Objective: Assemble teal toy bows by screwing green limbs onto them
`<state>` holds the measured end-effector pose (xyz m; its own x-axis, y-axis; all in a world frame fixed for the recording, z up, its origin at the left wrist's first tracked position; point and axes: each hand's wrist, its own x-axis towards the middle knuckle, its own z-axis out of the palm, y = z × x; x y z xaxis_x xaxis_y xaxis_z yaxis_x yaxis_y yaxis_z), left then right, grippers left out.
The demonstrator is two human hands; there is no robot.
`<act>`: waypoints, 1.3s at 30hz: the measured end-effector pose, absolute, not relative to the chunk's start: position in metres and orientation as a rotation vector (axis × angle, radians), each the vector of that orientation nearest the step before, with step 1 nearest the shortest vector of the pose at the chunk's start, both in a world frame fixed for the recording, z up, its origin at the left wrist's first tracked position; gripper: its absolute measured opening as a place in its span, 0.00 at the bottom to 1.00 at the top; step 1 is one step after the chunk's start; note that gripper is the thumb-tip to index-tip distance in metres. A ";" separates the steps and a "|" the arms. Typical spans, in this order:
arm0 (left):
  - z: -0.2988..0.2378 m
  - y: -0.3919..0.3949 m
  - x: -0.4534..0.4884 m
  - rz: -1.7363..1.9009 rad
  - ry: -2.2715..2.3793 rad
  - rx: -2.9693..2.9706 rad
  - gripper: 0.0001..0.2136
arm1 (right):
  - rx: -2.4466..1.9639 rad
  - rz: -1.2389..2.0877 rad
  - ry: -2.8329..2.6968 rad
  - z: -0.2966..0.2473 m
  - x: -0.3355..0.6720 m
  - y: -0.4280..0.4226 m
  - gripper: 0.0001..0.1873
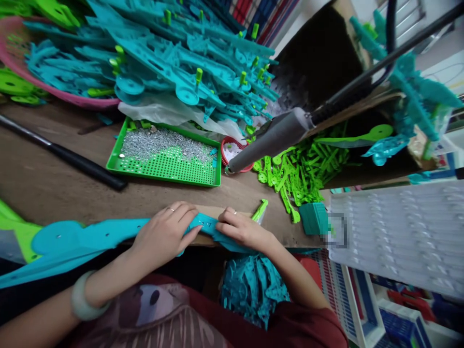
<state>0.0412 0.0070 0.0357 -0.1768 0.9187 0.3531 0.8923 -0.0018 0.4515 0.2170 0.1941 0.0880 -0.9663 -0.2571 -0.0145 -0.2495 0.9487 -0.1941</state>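
Blue plastic piece (116,232) lay along the near edge of the table (152,196), left hand (165,231) curled closely over it, right hand (246,230) gripping it with bent fingers farther along. Beyond: green tray (163,170) of small silvery bits (152,144); behind that, heaped blue parts (152,60).

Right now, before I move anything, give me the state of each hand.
Left hand: closed, holding the blue plastic part.
Right hand: closed, fingers curled over the blue plastic part.
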 end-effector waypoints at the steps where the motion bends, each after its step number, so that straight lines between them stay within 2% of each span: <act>1: 0.036 0.007 0.041 0.930 2.188 1.984 0.13 | -0.400 -0.276 3.059 0.088 0.217 0.194 0.12; 11: 0.037 0.007 0.042 0.914 2.176 1.942 0.14 | -0.557 -0.083 3.018 0.086 0.215 0.192 0.10; 15: 0.038 0.006 0.040 0.933 2.156 1.898 0.14 | -0.580 -0.142 3.020 0.084 0.217 0.191 0.10; 19: 0.036 -0.001 0.032 0.921 1.948 2.124 0.24 | -0.405 -0.313 3.103 0.079 0.221 0.188 0.11; 22: 0.029 -0.007 0.027 0.779 1.779 2.329 0.32 | -0.401 -0.287 3.096 0.072 0.217 0.183 0.12; 25: 0.022 -0.010 0.024 0.664 1.729 2.402 0.31 | -0.357 -0.334 3.119 0.075 0.217 0.182 0.12; 28: 0.025 -0.006 0.016 0.706 1.698 2.427 0.24 | -0.069 -0.559 3.287 0.094 0.240 0.179 0.12; 30: 0.039 0.002 0.006 0.764 1.659 2.376 0.22 | 0.175 -0.567 3.383 0.111 0.266 0.169 0.15; 35: 0.098 0.034 -0.018 0.574 1.615 2.073 0.22 | 0.678 -0.052 3.441 0.126 0.298 0.139 0.15; 39: 0.128 0.052 -0.026 0.396 1.595 2.032 0.24 | 0.860 0.023 3.433 0.124 0.276 0.143 0.16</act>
